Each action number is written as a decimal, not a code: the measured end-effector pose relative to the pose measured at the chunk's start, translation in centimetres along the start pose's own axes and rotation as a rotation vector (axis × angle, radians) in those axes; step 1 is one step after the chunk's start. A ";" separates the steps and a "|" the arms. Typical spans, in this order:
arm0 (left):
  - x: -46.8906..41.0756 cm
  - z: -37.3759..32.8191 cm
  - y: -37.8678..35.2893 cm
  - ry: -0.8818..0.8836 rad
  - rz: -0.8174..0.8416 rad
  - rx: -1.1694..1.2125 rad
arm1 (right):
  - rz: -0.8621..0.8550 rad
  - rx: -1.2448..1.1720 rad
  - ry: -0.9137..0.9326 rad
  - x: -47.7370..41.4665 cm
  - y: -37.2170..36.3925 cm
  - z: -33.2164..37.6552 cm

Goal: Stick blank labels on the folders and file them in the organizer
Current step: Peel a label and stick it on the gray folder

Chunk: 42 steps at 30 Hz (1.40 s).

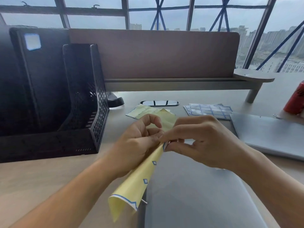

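My left hand (138,142) grips a yellow label backing sheet (136,183) that bends down toward me over the desk. My right hand (202,140) pinches a blue-edged label (165,146) at the sheet's top edge, right beside my left fingertips. A grey folder (197,195) lies flat under my hands. A second grey folder (269,134) lies to the right. The black mesh organizer (92,102) stands at the left, with a dark folder (42,76) bearing a white label (32,41) filed in it.
Full sheets of blue-bordered labels (209,111) and used yellow backing sheets (144,111) lie behind my hands. A red can (296,99) stands at the right edge. A brown divider panel (154,53) and shelf close the desk's back. A black cable port (159,103) sits mid-desk.
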<state>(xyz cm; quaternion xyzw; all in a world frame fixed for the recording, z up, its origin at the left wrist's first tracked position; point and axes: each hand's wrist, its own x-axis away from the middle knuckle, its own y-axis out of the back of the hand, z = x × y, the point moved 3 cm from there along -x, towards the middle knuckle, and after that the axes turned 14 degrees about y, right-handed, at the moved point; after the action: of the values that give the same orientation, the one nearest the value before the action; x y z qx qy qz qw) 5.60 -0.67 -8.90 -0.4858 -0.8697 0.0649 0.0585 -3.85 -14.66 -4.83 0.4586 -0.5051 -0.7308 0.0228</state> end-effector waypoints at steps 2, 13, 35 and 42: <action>0.0 0.0 0.0 0.007 0.011 0.031 | -0.015 0.020 0.027 0.0 0.0 0.0; 0.4 -0.4 0.2 0.021 -0.017 -0.036 | 0.029 -0.061 -0.010 0.2 0.1 -0.1; 0.4 -0.4 -0.2 0.012 -0.010 -0.166 | -0.079 -0.009 0.080 0.5 -1.0 -0.6; 0.3 -0.2 0.1 0.025 -0.029 -0.097 | -0.124 -0.012 0.079 0.5 -0.6 -0.6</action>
<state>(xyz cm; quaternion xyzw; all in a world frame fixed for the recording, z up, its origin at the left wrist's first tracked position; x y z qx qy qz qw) 5.61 -0.36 -8.76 -0.4761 -0.8780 0.0155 0.0468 -3.48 -15.00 -5.63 0.5173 -0.4699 -0.7152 0.0002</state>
